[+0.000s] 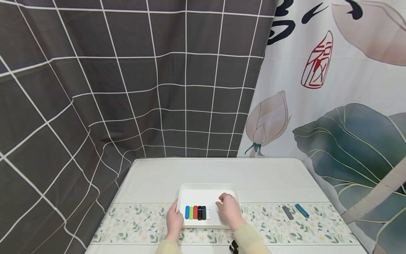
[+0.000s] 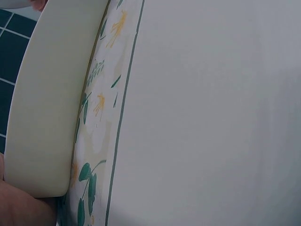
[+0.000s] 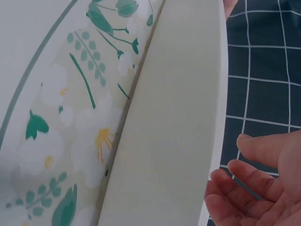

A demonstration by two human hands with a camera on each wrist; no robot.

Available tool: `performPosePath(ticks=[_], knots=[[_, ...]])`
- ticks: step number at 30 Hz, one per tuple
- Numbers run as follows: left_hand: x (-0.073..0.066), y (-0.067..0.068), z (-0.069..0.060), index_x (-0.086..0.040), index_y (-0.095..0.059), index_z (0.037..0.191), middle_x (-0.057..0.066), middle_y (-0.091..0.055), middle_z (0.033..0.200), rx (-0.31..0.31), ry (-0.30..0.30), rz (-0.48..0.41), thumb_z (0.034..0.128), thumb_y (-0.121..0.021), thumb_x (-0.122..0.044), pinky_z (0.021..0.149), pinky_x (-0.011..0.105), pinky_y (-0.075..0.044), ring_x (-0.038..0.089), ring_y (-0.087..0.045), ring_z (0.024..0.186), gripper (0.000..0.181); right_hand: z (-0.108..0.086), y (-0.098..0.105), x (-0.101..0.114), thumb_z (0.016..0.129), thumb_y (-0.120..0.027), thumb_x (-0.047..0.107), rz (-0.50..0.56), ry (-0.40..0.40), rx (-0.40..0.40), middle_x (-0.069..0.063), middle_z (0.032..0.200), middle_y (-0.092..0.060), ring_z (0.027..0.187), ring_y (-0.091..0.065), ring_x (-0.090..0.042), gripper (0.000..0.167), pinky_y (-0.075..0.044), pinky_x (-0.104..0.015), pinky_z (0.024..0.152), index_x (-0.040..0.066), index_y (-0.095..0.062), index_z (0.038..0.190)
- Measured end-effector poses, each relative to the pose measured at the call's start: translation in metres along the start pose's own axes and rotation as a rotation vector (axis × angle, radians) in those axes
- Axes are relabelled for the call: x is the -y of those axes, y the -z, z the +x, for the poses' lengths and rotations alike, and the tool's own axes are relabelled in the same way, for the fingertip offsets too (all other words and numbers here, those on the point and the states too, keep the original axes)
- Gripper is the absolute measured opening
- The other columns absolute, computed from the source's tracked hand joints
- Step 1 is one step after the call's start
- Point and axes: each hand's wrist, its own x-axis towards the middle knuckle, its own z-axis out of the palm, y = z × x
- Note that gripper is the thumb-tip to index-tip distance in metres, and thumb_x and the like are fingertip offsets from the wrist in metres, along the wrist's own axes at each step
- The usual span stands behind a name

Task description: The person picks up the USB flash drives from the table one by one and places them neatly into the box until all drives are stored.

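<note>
A shallow white tray (image 1: 207, 188) lies before me in the head view. Inside it, toward the left, several small oblong pieces stand side by side: a blue piece (image 1: 187, 212), a lime green piece (image 1: 191, 212), a red piece (image 1: 195, 212), black or dark pieces (image 1: 200, 212) and a white piece (image 1: 208, 213). My left hand (image 1: 175, 219) holds the tray's left edge; its fingers are at the tray corner in the left wrist view. Over the tray's right side is my right hand (image 1: 229, 211), fingers loosely bent and thumb apart, with nothing visible between them.
To the right on the floral table runner (image 1: 260, 218) lie a grey oblong piece (image 1: 288, 212) and a teal oblong piece (image 1: 302, 210). A black item (image 1: 234, 247) shows partly beside the right sleeve. Checked dark cloth (image 1: 171, 70) and printed white cloth (image 1: 349, 88) hang behind the table.
</note>
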Motion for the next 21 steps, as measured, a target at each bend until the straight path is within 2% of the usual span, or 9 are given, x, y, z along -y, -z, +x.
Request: performPosePath(ticks=[10, 21], knots=[[0.0, 0.0, 0.0, 0.007, -0.046, 0.149, 0.031, -0.047, 0.152, -0.007, 0.003, -0.006, 0.0923, -0.042, 0.014, 0.12, 0.064, -0.038, 0.054, -0.041, 0.143, 0.057, 0.0, 0.011, -0.005, 0.089, -0.076, 0.011, -0.011, 0.014, -0.068, -0.013, 0.095, -0.07, 0.086, -0.069, -0.026, 0.02, -0.064, -0.042, 0.076, -0.002, -0.07, 0.103], [0.0, -0.001, 0.002, 0.006, -0.045, 0.15, 0.03, -0.046, 0.154, -0.006, 0.025, 0.0, 0.0937, -0.043, 0.012, 0.121, 0.063, -0.037, 0.052, -0.04, 0.145, 0.057, 0.0, 0.027, -0.014, 0.089, -0.075, 0.01, -0.017, -0.035, -0.089, -0.015, 0.099, -0.071, 0.09, -0.07, -0.03, 0.022, -0.064, -0.045, 0.08, -0.002, -0.07, 0.106]])
